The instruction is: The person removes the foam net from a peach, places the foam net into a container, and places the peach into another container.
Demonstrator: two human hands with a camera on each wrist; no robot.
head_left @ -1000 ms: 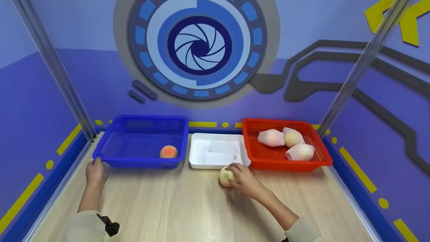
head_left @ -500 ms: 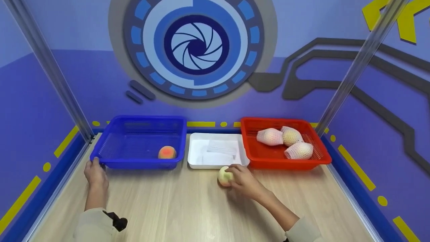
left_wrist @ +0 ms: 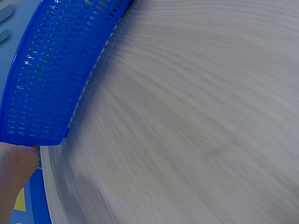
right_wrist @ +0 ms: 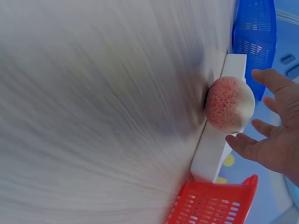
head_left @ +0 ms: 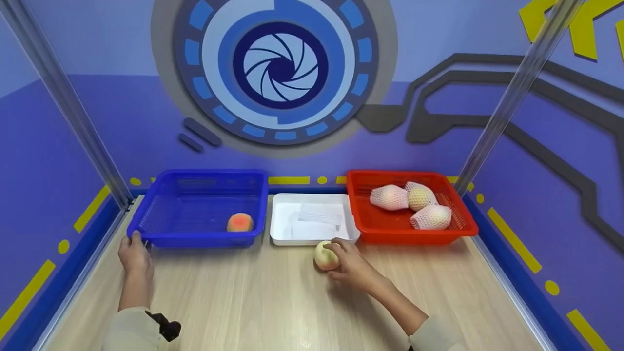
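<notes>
In the head view, my left hand (head_left: pixel 135 257) grips the near left corner of the blue basket (head_left: pixel 195 239); the left wrist view shows part of the hand (left_wrist: pixel 17 168) right at the basket's corner. A pale peach (head_left: pixel 324 256) with a pink blush rests on the table in front of the white tray (head_left: pixel 279 234). Around its right side, my right hand (head_left: pixel 358 268) has its fingers spread. From the right wrist, the peach (right_wrist: pixel 228 105) shows with the fingers loosely parted beside it, not closed on it.
Another peach (head_left: pixel 240 223) lies in the blue basket. To the right, a red basket (head_left: pixel 414 237) holds three fruits in foam nets (head_left: pixel 431 217). Pale slips (head_left: pixel 314 229) lie in the tray. A patterned wall and metal posts (head_left: pixel 516 97) bound the wooden table (head_left: pixel 253 302).
The head view has shifted slightly, moving the scene a little left. My right fingers have eased back from the peach, showing more of it. My left hand stays at the blue basket's corner.
</notes>
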